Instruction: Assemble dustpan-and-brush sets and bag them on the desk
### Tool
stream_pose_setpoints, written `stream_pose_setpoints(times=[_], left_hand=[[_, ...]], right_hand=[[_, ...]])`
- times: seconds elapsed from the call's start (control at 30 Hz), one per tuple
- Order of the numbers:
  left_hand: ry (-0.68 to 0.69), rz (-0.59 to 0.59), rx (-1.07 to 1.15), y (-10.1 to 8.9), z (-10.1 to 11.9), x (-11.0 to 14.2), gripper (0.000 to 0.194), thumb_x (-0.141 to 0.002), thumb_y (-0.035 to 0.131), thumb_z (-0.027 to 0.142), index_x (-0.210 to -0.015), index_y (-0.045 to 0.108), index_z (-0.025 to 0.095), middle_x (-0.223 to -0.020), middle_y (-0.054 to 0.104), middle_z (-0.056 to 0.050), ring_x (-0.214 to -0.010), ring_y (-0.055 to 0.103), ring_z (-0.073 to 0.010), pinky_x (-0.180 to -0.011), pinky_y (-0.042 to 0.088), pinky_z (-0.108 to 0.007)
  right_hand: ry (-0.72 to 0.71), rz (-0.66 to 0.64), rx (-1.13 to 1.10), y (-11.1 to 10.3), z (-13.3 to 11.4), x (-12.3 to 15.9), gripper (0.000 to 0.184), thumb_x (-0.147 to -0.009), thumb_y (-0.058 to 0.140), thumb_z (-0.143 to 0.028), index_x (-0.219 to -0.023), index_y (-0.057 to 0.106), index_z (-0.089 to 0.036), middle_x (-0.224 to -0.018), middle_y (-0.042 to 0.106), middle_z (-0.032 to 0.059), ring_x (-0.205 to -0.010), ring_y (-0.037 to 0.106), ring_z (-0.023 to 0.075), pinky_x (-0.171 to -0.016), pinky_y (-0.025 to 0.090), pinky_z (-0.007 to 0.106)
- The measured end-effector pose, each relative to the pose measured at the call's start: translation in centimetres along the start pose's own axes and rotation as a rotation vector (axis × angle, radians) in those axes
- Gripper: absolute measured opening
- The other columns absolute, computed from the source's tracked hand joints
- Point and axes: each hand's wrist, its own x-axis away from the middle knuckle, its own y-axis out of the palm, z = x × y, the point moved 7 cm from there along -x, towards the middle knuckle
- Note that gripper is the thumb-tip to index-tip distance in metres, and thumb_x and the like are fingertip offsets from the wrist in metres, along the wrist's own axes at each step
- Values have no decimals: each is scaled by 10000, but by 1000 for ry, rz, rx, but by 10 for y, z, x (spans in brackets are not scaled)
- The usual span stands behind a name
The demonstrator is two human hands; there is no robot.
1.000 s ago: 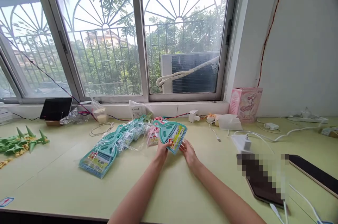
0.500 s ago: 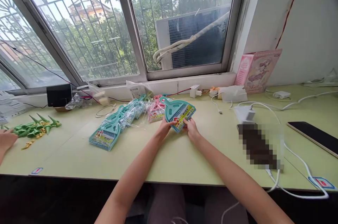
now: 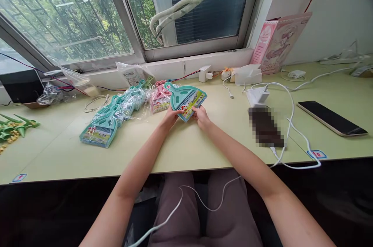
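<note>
Between my hands is a teal mini dustpan and brush set (image 3: 183,93) with a yellow printed label, tilted, its handle pointing up and left. My left hand (image 3: 171,118) grips its lower left corner, thumb on the label. On the lower right edge, my right hand (image 3: 201,117) has closed its fingers; their tips are partly hidden behind it. Just behind lies a pink dustpan set (image 3: 161,99) in clear wrapping. To the left, several teal dustpan sets (image 3: 100,130) overlap in a row, partly covered by crinkled clear plastic.
On the right are a dark phone (image 3: 332,118), a blurred-out device (image 3: 266,126), a white charger (image 3: 258,95) and looping white cables. A pink box (image 3: 281,43) stands by the wall. Green plastic pieces (image 3: 17,124) lie at far left. The table's front edge (image 3: 186,171) runs before me.
The head view has tilted down and shifted, so the table sits higher in view. A person's hand at far left is out of view. Both my hands keep hold of the teal set.
</note>
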Motion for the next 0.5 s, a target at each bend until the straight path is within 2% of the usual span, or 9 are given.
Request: stream_pose_setpoints(times=[0.13,0.3,0.4,0.5], left_hand=[[-4,4,-1,0,0,0,802,-556,788,26,-1276,496,227,-1057,702,-48,-1028,661,-246,-1010,486,-451],[-1,-35,2,6,-2,1,819,-570,791,26,-1303,481,221,-1041,697,-41,-1042,656,-241,-1035,466,-460],[-17,-46,-8,10,-3,2,826,-573,800,30,-1310,480,219,-1007,697,-33,-993,663,-231,-1027,468,-471],[-12,-57,-4,11,-3,3,821,-576,801,27,-1310,486,216,-1014,699,-40,-976,663,-227,-1030,466,-480]], right_hand=[[-6,-21,-13,-1,2,-4,163,-818,559,-115,-947,563,-214,-834,700,-11,-640,652,132,-622,569,269],[11,42,-11,-8,-2,-7,75,-910,515,-247,-947,566,-207,-779,687,-4,-639,643,138,-606,562,259],[12,108,10,-14,-6,-6,90,-928,488,-241,-928,568,-200,-739,666,-10,-627,626,130,-592,553,242],[11,109,16,-14,-7,-5,80,-934,498,-229,-909,567,-198,-744,664,-6,-626,620,124,-574,539,224]])
